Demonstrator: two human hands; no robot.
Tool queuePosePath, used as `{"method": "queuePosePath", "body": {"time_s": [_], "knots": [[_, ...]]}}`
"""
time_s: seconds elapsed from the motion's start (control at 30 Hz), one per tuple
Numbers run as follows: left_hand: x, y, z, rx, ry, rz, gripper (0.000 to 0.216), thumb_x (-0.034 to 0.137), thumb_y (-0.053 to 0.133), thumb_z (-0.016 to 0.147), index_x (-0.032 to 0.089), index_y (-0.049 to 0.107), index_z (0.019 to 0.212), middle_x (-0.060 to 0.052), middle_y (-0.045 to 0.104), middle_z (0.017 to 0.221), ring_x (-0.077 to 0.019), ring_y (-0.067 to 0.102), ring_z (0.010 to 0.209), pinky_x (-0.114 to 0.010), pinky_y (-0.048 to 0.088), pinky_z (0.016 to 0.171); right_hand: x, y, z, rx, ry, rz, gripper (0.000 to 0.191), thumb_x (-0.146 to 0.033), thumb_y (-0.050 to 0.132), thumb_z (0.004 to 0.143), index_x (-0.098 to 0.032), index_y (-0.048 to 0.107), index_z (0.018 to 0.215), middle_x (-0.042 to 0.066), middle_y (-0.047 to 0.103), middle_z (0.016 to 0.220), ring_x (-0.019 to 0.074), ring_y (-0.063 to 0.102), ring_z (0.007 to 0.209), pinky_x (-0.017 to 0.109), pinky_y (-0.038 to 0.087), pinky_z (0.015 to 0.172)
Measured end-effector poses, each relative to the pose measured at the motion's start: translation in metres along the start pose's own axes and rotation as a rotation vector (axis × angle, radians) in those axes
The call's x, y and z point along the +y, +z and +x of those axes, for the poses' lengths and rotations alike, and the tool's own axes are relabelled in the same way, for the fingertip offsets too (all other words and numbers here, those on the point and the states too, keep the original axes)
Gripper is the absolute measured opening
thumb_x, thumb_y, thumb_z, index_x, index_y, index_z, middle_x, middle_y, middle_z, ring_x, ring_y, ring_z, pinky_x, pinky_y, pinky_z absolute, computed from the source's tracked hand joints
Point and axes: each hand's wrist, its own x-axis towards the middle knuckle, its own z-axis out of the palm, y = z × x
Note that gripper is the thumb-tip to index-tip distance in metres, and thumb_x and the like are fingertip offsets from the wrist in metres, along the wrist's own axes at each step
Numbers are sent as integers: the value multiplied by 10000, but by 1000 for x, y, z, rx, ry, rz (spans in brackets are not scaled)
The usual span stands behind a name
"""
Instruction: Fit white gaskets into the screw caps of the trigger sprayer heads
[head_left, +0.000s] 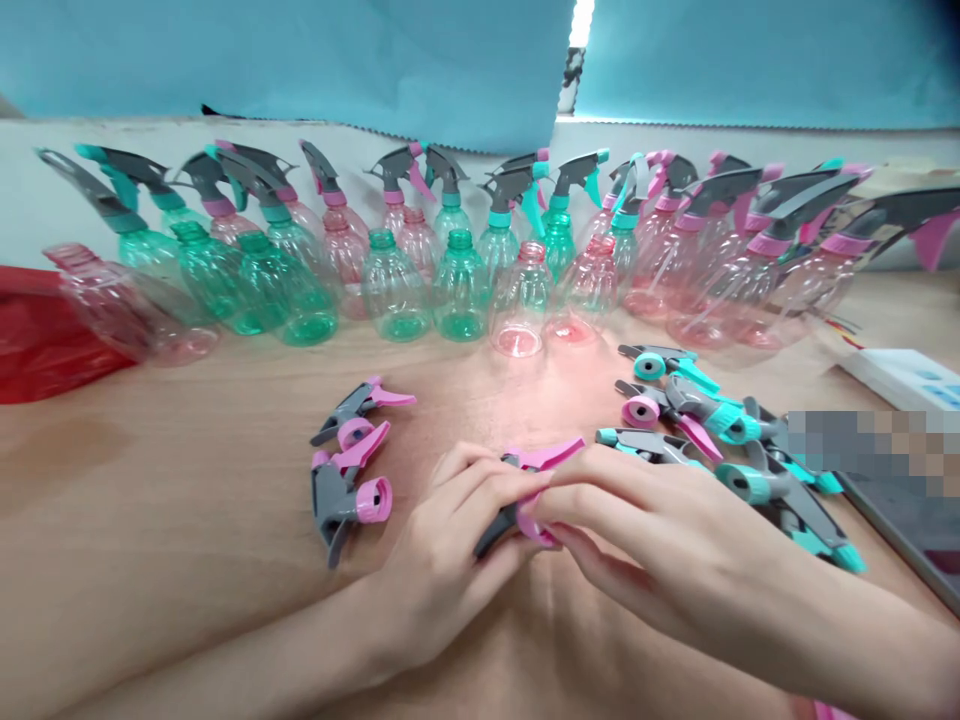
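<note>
Between my two hands is a grey and pink trigger spray head (508, 518), held just above the wooden table. My left hand (457, 530) wraps its fingers around the grey body. With its fingertips, my right hand (637, 520) grips the pink collar; the fingers cover part of it. The pink trigger sticks out above my fingers. To the left lie two more pink and grey spray heads, an upper one (356, 412) and a lower one (346, 500). On the right, close to my right hand, several spray heads lie loosely grouped, mostly turquoise and grey, such as one (667, 366) at the back.
Several clear green and pink bottles line the back, some capped with spray heads; an open pink bottle (519, 300) and a green one (460, 285) stand in front. A red bag (52, 340) lies at left. At right are a white box (911, 375) and a dark flat device (900, 530).
</note>
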Motion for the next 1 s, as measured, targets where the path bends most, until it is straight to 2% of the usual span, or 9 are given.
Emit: {"method": "queuePosePath", "body": {"time_s": [0.1, 0.33, 0.47, 0.63, 0.87, 1.0], "knots": [[1, 0, 1, 21, 0, 16, 181, 142, 590, 860, 191, 558, 1031, -21, 642, 910, -168, 528, 869, -304, 466, 775, -3, -1, 0, 16, 20, -17, 231, -91, 459, 886, -174, 541, 1085, 51, 651, 977, 171, 613, 850, 287, 494, 685], [2, -2, 1, 35, -22, 51, 276, 152, 605, 850, 183, 533, 1114, -39, 640, 960, -176, 512, 883, -313, 463, 766, -5, -12, 0, 179, 57, -42, 152, -103, 526, 849, -188, 570, 968, 5, 679, 861, 121, 622, 706, 228, 458, 583], [3, -5, 2, 54, -31, 97, 262, 150, 604, 848, 180, 555, 1104, -31, 632, 897, -175, 504, 850, -313, 460, 745, 6, -8, 1, 255, 109, -15, 91, -135, 538, 846, -195, 558, 911, -16, 661, 779, 98, 588, 623, 212, 437, 555], [3, -8, 3, 109, -25, 161, 226, 139, 612, 837, 180, 575, 1056, -19, 621, 851, -167, 504, 809, -304, 444, 723, 23, 5, 2, 196, 235, 76, 104, -150, 538, 831, -191, 558, 925, -3, 649, 775, 92, 553, 563, 219, 446, 540], [4, -12, -5, 119, -10, 261, 252, 153, 615, 840, 174, 565, 1086, -24, 628, 873, -171, 509, 835, -300, 442, 725, 30, 16, 0, 128, 266, 79, 118, -143, 527, 836, -181, 560, 943, 1, 646, 790, 79, 526, 539, 205, 423, 501], [9, -27, -18, 151, 34, 300, 292, 149, 636, 821, 193, 546, 1095, -27, 648, 924, -186, 533, 868, -351, 449, 796, 31, 17, -1, 98, 274, 42, 135, -157, 546, 831, -180, 544, 964, 18, 651, 833, 83, 523, 528, 221, 433, 508]]}}
